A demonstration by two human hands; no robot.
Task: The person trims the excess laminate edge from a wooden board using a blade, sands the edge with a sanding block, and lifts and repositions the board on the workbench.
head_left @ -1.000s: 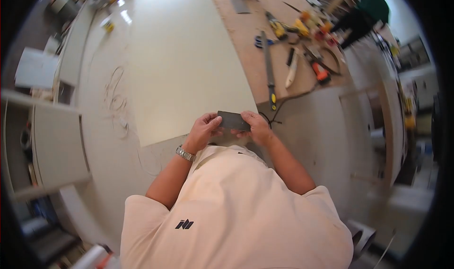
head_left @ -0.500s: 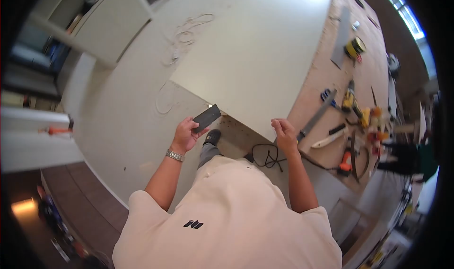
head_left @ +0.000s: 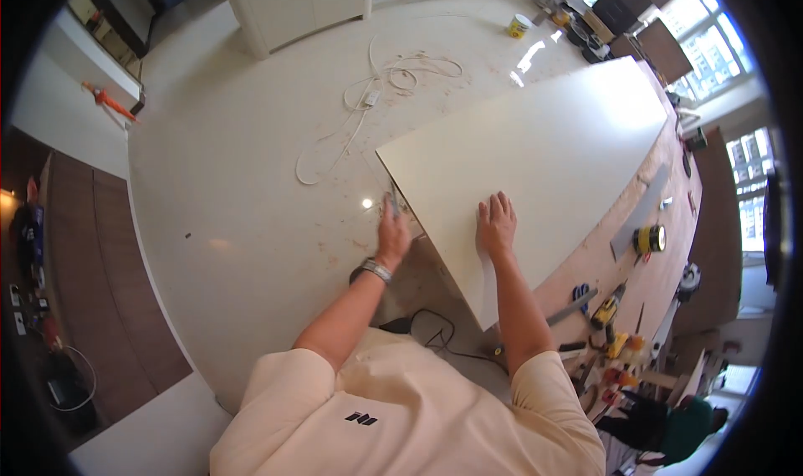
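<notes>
Head view: the left hand (head_left: 393, 238), slightly blurred, is closed around a slim grey block (head_left: 395, 202), held upright at the near end of the pale panel (head_left: 552, 166). Whether block and edge touch cannot be told. To its right, the right hand (head_left: 498, 223) lies open and palm down on the panel, fingers nearly straight and close together, gripping nothing.

The panel stretches away beyond both hands, lying on a wooden surface (head_left: 577, 268). It is laid out and the block is up at its end, so work along that edge looks under way. How much of the edge is finished and how much is left does not show; the crumbs scattered on the floor (head_left: 226, 141) beyond the left hand suggest that some material has come off nearby.

Farther right of the right hand, a drill (head_left: 608, 306) and a grey strip (head_left: 640, 212) rest on the surface. Beyond the left hand, a white cable (head_left: 361, 129) loops across the floor.
</notes>
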